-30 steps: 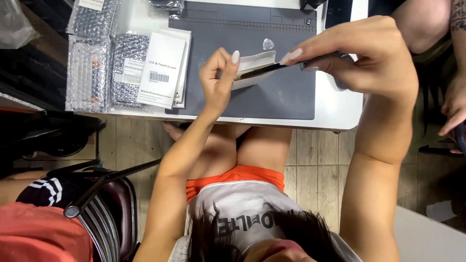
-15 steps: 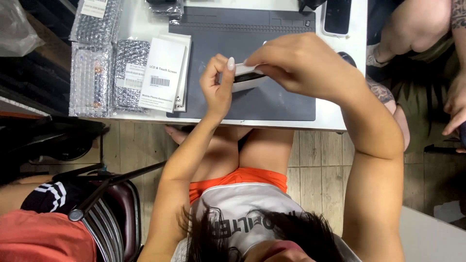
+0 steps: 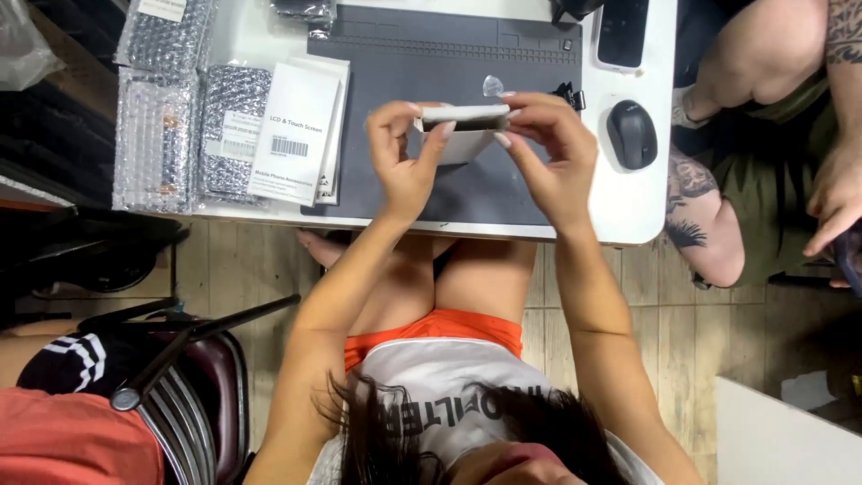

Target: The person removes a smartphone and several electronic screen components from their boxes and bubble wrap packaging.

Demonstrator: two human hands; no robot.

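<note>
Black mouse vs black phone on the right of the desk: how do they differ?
The mouse is a rounded oval with a domed back; the phone is a flat rectangle. The mouse lies nearer the person's right hand; the phone sits farther back, cut by the picture's top edge. Both are black, lie on the white table, and are untouched.

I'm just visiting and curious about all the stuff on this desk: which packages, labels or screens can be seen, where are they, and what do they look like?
White flat box: left of the grey mat, rectangular, with a black barcode label.
Bubble-wrap packets: far left of the table, silvery, several side by side.
Phone: top right, dark blank screen.
Small pale device: held by both hands, left hand and right hand, above the mat.
</note>
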